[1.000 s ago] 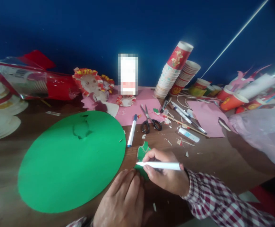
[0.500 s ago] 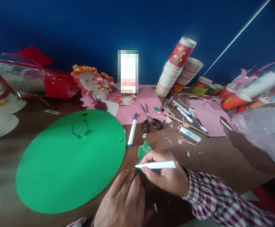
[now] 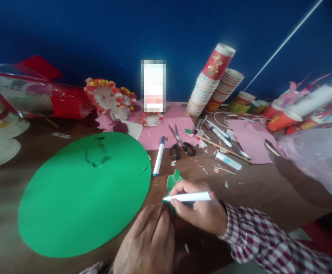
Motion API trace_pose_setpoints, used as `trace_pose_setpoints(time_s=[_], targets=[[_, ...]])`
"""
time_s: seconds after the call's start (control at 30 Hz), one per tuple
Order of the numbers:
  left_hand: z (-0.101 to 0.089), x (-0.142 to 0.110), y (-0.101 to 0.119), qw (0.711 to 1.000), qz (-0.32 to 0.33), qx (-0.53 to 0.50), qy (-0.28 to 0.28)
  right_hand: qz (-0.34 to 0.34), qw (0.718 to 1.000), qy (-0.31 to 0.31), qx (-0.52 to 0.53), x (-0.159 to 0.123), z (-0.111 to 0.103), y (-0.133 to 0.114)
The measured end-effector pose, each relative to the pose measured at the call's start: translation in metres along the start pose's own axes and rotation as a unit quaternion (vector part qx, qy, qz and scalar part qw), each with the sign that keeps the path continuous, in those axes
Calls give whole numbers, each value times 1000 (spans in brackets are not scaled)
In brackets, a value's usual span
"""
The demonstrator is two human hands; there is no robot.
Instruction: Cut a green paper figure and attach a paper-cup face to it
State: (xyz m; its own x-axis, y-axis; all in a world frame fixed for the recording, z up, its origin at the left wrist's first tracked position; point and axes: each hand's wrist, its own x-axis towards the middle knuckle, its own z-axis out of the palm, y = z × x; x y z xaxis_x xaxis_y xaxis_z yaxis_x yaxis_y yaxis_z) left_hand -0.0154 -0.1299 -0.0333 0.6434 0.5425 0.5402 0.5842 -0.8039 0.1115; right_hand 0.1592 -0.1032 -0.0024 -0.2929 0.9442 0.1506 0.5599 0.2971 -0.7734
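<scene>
Partly under right hand [image 3: 201, 209] holding marker [image 3: 193, 196] | green cutout [image 3: 171, 180] | left hand [image 3: 148, 239] nearside

A deep blue wall [image 3: 83, 34], crossed at right by a slanting white line [image 3: 285, 42], rises behind a brown worktop [image 3: 254, 194].

The right hand [image 3: 196, 207] partly hides the green paper cutout [image 3: 172, 181], pixelation masks the far bright screen [image 3: 153, 82], and the left edge crops pale stacks [image 3: 0, 149].
</scene>
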Motion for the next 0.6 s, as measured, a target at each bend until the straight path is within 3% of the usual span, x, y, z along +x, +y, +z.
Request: trace_pose_setpoints(time_s=[0.6], targets=[[1, 2, -1, 1000, 9, -4, -16, -9, 1000, 6, -3, 0, -1, 0]])
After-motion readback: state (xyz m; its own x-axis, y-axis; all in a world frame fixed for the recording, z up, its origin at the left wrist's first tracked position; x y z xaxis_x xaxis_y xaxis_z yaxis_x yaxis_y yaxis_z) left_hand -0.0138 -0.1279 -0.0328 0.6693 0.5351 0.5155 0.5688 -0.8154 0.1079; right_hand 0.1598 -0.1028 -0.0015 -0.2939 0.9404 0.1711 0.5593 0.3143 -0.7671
